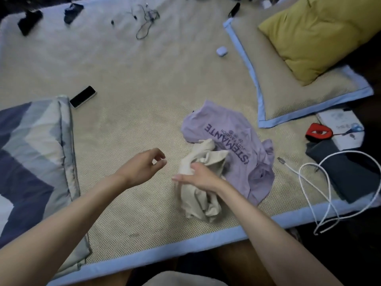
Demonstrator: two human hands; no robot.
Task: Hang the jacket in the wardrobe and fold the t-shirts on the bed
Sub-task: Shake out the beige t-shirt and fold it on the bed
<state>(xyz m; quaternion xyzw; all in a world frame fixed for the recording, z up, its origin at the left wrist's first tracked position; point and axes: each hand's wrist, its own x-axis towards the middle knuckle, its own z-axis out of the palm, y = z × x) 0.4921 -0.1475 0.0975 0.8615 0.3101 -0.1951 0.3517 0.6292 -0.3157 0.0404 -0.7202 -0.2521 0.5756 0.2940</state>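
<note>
A crumpled cream t-shirt (203,195) lies near the bed's front edge, partly on top of a lilac t-shirt (233,137) with dark purple lettering. My right hand (198,177) rests on the cream shirt with its fingers laid flat across the bunched cloth; a firm grip is not visible. My left hand (142,167) hovers just left of the shirt, fingers loosely curled and apart, holding nothing. No jacket or wardrobe is in view.
The bed's beige mat (132,124) has a blue border. A folded patterned quilt (35,153) lies at left, a phone (83,97) beside it. A yellow pillow (315,36), earbud case (221,51), white cable (321,182), red pouch (318,132) and dark cables (145,19) lie around.
</note>
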